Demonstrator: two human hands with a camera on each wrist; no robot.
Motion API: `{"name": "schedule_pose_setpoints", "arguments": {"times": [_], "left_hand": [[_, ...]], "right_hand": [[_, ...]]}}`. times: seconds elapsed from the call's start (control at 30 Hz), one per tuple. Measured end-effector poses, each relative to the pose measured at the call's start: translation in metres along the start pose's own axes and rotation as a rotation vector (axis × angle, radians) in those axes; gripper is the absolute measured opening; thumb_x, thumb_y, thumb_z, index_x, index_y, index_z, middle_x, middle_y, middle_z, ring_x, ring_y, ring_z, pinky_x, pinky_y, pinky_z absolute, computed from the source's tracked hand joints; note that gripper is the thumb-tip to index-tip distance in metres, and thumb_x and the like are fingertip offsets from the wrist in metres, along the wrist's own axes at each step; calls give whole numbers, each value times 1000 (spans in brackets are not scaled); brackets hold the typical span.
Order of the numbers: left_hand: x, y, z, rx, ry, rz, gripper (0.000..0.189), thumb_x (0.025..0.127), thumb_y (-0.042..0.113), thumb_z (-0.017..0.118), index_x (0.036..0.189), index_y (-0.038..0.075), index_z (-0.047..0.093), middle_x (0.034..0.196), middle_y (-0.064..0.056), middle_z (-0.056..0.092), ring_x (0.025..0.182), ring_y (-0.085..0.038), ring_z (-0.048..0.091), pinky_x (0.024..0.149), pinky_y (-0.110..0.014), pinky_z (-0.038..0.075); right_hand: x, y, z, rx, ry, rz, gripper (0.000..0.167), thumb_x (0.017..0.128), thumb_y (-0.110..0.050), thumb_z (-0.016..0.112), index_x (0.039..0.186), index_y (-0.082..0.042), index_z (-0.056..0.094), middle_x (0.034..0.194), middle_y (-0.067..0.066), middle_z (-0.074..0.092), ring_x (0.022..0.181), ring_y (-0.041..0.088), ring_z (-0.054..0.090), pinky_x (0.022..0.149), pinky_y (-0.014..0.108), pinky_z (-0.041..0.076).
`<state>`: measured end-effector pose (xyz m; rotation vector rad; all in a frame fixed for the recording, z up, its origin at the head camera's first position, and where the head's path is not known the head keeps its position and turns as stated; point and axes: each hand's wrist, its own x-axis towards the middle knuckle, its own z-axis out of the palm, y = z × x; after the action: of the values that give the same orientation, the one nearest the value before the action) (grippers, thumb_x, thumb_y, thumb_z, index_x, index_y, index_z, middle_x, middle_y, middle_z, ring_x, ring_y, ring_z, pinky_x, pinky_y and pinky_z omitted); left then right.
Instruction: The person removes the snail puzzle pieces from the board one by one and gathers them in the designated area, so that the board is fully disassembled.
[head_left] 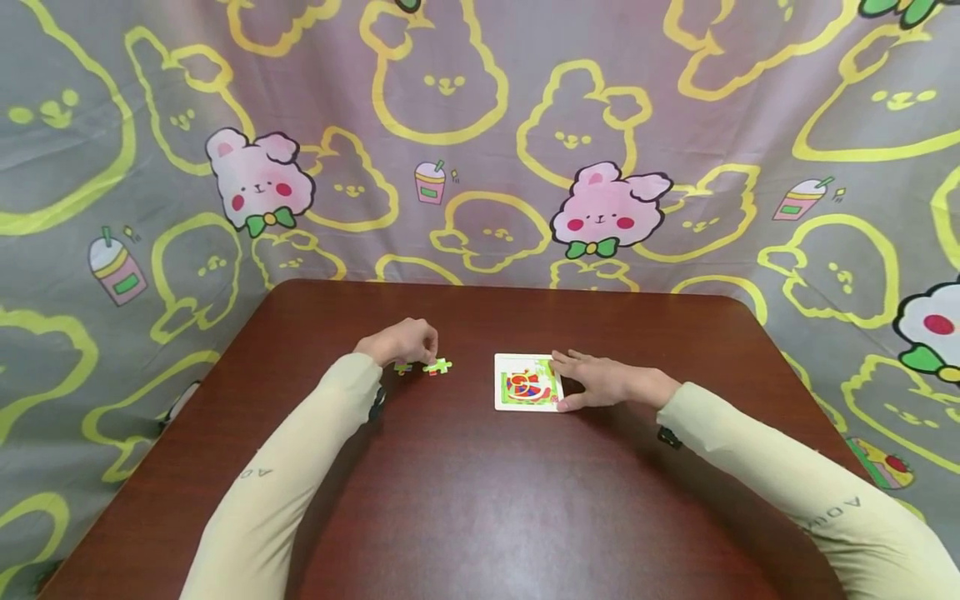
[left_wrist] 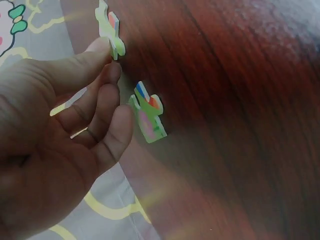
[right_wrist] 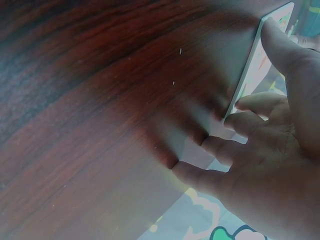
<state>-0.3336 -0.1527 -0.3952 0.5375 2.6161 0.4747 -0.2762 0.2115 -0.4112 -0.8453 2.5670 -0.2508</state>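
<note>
My left hand (head_left: 401,340) pinches a small green jigsaw piece (left_wrist: 104,24) between thumb and fingertip, tilted at the tabletop. A second green jigsaw piece (left_wrist: 148,120), with pink, blue and orange patches, lies flat below the curled lower fingers. To the right is a square jigsaw board (head_left: 498,385) with a white border and a red, blue and green picture; its exact content is too small to tell. My right hand (head_left: 596,379) rests spread at the board's right edge, thumb at the near corner and fingers at the far one. Its other fingertips touch the table.
Both hands work over a dark reddish-brown wooden table (head_left: 465,492). A grey cloth (head_left: 480,167) printed with yellow outlines and pink rabbits hangs behind the table and at its sides. Two tiny pale specks lie near the board in the right wrist view.
</note>
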Motion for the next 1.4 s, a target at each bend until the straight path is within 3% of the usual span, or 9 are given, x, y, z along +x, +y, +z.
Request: {"name": "schedule_pose_setpoints", "arguments": {"times": [0.2, 0.5, 0.9, 1.17, 1.4], "left_hand": [[-1, -1, -1, -126, 37, 28, 8, 93, 21, 67, 95, 13, 66, 91, -9, 66, 48, -12, 40, 47, -26, 38], [2, 11, -2, -89, 168, 147, 7, 93, 23, 67, 92, 17, 69, 86, 0, 64, 74, -15, 54, 68, -29, 44], [14, 38, 14, -233, 170, 153, 10, 93, 25, 68, 99, 17, 69, 95, -3, 70, 81, -18, 66, 68, -27, 51], [24, 59, 28, -242, 171, 182, 10, 93, 25, 68, 99, 17, 69, 92, -7, 73, 77, -18, 64, 64, -26, 48], [34, 78, 35, -177, 160, 231, 10, 93, 24, 68, 99, 17, 69, 91, 2, 70, 73, -11, 61, 67, -24, 47]], "right_hand": [[0, -1, 1, -5, 2, -4, 89, 89, -57, 62, 155, -10, 26, 164, 12, 15, 150, 42, 12, 115, 61, 23], [0, 1, 2, -6, 7, 0, 89, 88, -58, 62, 155, -11, 26, 165, 11, 15, 150, 42, 13, 115, 61, 24], [1, 1, 3, -13, 18, 21, 93, 87, -58, 64, 155, -9, 25, 164, 15, 13, 151, 40, 13, 115, 60, 24], [0, 2, 2, -1, 33, 28, 97, 85, -59, 65, 154, -4, 25, 163, 21, 12, 150, 41, 15, 114, 62, 24], [3, 2, 2, 3, 25, 51, 101, 84, -61, 65, 154, -2, 24, 163, 22, 12, 151, 39, 15, 113, 65, 24]]}}
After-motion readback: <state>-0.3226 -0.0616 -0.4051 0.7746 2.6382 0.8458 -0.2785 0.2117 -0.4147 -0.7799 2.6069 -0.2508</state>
